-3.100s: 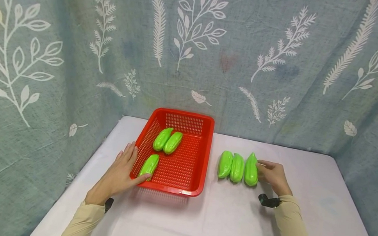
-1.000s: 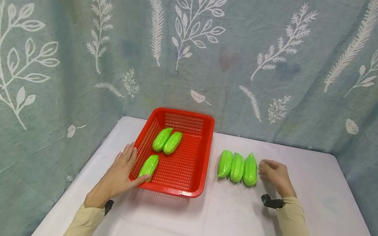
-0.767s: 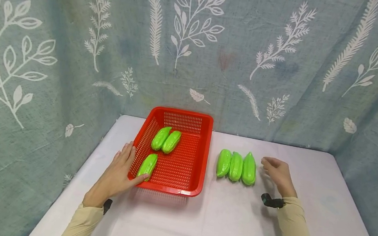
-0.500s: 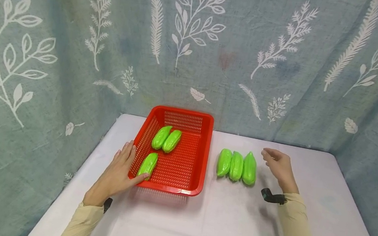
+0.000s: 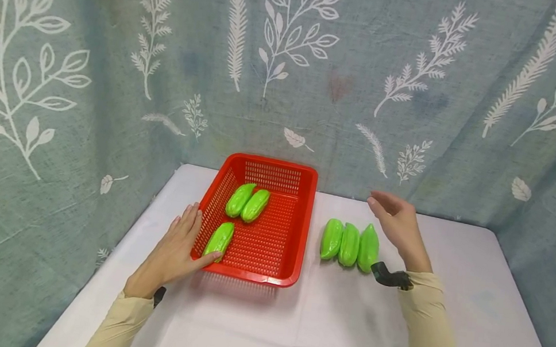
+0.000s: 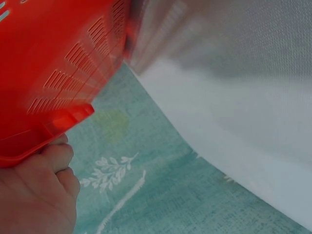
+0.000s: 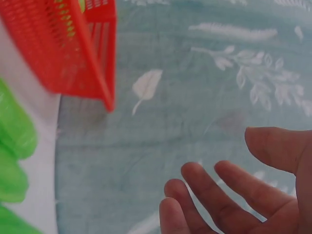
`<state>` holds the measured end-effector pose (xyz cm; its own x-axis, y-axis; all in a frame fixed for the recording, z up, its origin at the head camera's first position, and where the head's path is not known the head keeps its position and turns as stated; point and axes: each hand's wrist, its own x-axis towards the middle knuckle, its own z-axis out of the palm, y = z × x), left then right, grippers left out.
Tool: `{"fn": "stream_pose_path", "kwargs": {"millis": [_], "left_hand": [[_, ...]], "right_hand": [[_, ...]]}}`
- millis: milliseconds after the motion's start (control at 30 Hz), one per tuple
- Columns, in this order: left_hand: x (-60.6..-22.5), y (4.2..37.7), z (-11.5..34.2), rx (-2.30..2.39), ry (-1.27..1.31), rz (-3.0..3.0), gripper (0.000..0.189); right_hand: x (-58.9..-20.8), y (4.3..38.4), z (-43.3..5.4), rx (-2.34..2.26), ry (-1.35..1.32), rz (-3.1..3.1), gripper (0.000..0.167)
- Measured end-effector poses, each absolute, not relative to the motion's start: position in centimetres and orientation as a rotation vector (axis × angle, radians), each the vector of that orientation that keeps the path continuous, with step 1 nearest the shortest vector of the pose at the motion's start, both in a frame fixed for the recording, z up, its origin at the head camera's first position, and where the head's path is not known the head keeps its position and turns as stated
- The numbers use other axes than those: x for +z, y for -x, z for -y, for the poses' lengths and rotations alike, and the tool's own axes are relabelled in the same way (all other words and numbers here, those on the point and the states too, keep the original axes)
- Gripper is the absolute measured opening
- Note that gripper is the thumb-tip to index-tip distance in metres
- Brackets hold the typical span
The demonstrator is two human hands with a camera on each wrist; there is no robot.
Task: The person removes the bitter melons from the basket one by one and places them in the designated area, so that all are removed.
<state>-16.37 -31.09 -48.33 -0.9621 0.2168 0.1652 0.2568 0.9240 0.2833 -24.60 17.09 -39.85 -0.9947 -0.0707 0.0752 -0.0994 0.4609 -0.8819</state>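
In the head view my left hand (image 5: pixel 171 253) rests on the left near corner of a red plastic basket (image 5: pixel 296 233), fingers straight along the side and thumb over the rim. The left wrist view shows that hand (image 6: pixel 44 190) against the basket's outer rim (image 6: pixel 48 131). Two glossy green ridged, gourd-like pieces (image 5: pixel 240 200) lie together inside, with a third (image 5: pixel 219 240) by my left thumb. My right hand (image 5: pixel 399 223) is raised beyond and right of a row of three similar green pieces (image 5: pixel 349 245). Its fingers (image 7: pixel 209 190) are spread and loosely bent, holding nothing.
A white cloth (image 5: pixel 258 333) covers the table. Grey-green curtains (image 5: pixel 342 77) with white leaf patterns stand behind it and on both sides. Bare cloth lies in front of the basket and to the right of the row.
My right hand has come off the rightmost green piece, lifted, and moved toward the back and slightly left. My left hand and the basket have stayed in place.
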Motion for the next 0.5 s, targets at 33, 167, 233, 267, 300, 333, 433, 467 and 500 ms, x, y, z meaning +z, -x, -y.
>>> {"fn": "stream_pose_path", "kwargs": {"millis": [33, 167, 233, 267, 300, 333, 433, 467, 500], "left_hand": [[-48.3, 16.4, 31.1, -0.459, 0.366, 2.950, 0.115], [-48.2, 16.3, 31.0, -0.471, 0.369, 2.945, 0.116], [-48.2, 16.3, 31.0, -0.469, 0.369, 2.946, 0.116], [-48.2, 16.3, 31.0, -0.470, 0.368, 2.947, 0.116], [-48.2, 16.4, 31.0, -0.470, 0.367, 2.947, 0.116], [-48.2, 16.4, 31.0, -0.469, 0.366, 2.946, 0.116], [-48.3, 16.4, 31.0, -0.469, 0.365, 2.942, 0.116], [-48.3, 16.3, 31.0, -0.470, 0.365, 2.942, 0.116], [-48.3, 16.3, 31.1, -0.469, 0.366, 2.940, 0.116]], "right_hand": [[-39.6, 24.6, -16.8, 1.602, -0.186, 2.655, 0.058], [-38.8, 24.9, -15.6, 1.602, -0.284, 2.638, 0.055], [-38.5, 25.1, -15.0, 1.610, -0.309, 2.645, 0.055], [-38.4, 25.2, -14.8, 1.610, -0.323, 2.649, 0.054], [-38.3, 25.4, -14.5, 1.611, -0.333, 2.653, 0.053], [-38.2, 25.5, -14.2, 1.612, -0.342, 2.658, 0.053], [-37.8, 25.8, -13.2, 1.640, -0.363, 2.660, 0.051], [-37.7, 25.9, -12.9, 1.646, -0.371, 2.660, 0.050], [-37.6, 26.0, -12.5, 1.657, -0.373, 2.662, 0.049]]}}
